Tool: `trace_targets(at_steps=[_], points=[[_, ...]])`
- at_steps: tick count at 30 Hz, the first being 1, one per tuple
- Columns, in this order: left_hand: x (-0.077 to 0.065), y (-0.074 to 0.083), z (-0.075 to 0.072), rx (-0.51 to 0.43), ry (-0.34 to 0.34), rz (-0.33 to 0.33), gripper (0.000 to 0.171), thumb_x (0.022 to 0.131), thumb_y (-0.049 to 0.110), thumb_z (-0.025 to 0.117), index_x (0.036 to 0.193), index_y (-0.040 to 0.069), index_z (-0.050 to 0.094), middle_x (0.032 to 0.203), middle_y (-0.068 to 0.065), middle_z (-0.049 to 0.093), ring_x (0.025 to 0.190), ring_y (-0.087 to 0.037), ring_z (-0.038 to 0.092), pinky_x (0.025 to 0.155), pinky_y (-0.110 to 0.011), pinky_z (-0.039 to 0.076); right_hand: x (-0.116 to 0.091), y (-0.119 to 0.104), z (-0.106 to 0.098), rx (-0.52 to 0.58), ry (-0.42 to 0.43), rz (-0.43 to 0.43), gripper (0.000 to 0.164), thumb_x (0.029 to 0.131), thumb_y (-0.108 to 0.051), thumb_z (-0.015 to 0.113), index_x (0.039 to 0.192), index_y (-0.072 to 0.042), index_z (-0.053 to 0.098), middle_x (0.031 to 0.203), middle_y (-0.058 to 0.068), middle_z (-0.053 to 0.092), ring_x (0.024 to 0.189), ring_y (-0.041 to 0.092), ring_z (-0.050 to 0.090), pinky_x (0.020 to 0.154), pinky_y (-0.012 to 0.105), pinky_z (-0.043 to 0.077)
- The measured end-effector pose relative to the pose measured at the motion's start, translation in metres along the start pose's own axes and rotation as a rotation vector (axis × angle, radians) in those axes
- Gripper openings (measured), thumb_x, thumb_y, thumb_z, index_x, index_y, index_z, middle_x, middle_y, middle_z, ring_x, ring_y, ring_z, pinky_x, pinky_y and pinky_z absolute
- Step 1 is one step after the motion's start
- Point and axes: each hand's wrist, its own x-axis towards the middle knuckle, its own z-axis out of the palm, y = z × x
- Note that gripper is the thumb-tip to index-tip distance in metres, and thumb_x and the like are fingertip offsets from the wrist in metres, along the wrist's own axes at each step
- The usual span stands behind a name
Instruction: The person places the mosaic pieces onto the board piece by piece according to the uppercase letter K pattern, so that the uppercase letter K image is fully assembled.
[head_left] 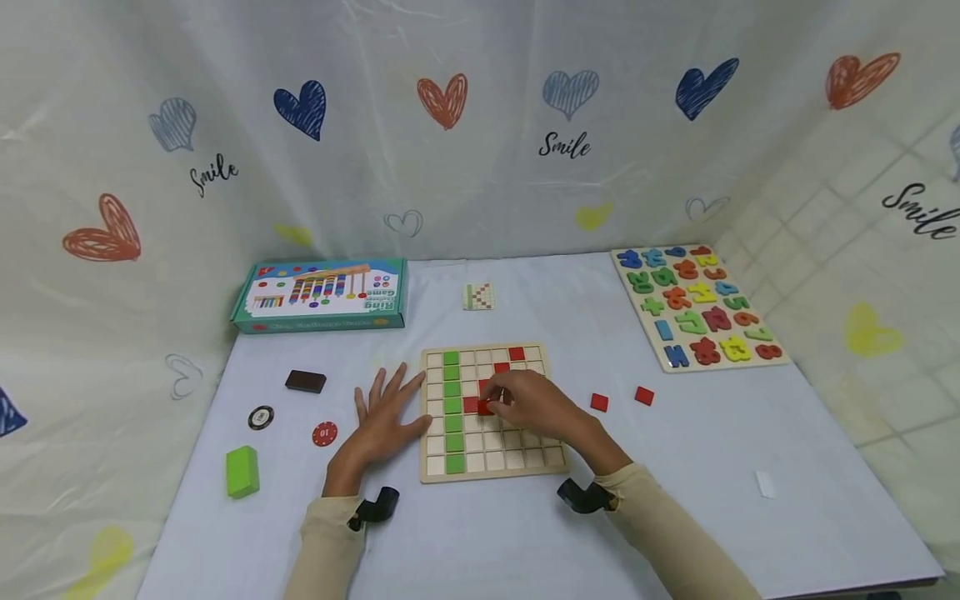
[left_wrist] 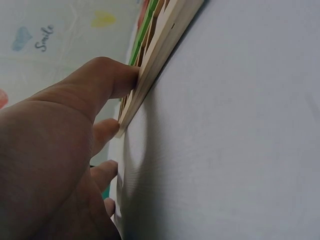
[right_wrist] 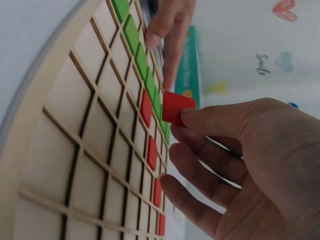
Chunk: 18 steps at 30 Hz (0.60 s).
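A wooden grid board (head_left: 495, 463) lies on the table, with a column of green square tiles (head_left: 452, 389) and a diagonal of red square tiles (head_left: 517, 353). My right hand (head_left: 536, 404) pinches one red tile (right_wrist: 176, 106) between thumb and index finger, just above the grid; its other fingers are bent below in the right wrist view. With fingers spread, my left hand (head_left: 382, 425) rests at the board's left side. Its thumb touches the wooden edge in the left wrist view. Two loose red tiles (head_left: 599, 402) lie right of the board.
A small pattern card (head_left: 478, 296) lies behind the board. At back left is a ring game box (head_left: 322, 308); a number puzzle board (head_left: 697, 308) is at back right. Left of my left hand are a dark block (head_left: 306, 382), two round chips (head_left: 325, 433) and a green block (head_left: 242, 472).
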Motion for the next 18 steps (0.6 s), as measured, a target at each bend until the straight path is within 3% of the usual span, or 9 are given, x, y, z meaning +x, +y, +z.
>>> trace_targets(at_steps=[4,12,18], points=[[0.001,0.000,0.001,0.009,-0.003,-0.003,0.082,0.099,0.039,0.074,0.169,0.029,0.031,0.180,-0.006,0.007,0.164,-0.035,-0.016,0.119,-0.068,-0.026,0.004,-0.002,0.010,-0.011,-0.006,0.014,0.011,0.096,-0.010,0.078,0.106,-0.015,0.079,0.091,-0.011,0.073,0.082,0.008,0.062,0.072,0.025,0.055],[0.000,0.001,0.000,-0.008,0.034,0.014,0.081,0.097,0.033,0.076,0.167,0.026,0.036,0.179,-0.010,0.012,0.164,-0.040,-0.011,0.119,-0.071,-0.023,0.003,0.002,0.010,-0.083,-0.059,0.087,0.006,0.094,-0.012,0.080,0.092,-0.017,0.078,0.083,-0.011,0.068,0.080,0.011,0.060,0.070,0.030,0.053],[-0.001,0.002,0.001,-0.013,0.032,0.015,0.081,0.097,0.032,0.076,0.167,0.025,0.036,0.179,-0.011,0.012,0.164,-0.041,-0.011,0.119,-0.072,-0.023,0.003,0.005,0.015,-0.097,-0.036,0.090,0.013,0.093,-0.012,0.081,0.085,-0.021,0.076,0.081,-0.011,0.066,0.079,0.011,0.058,0.068,0.030,0.052]])
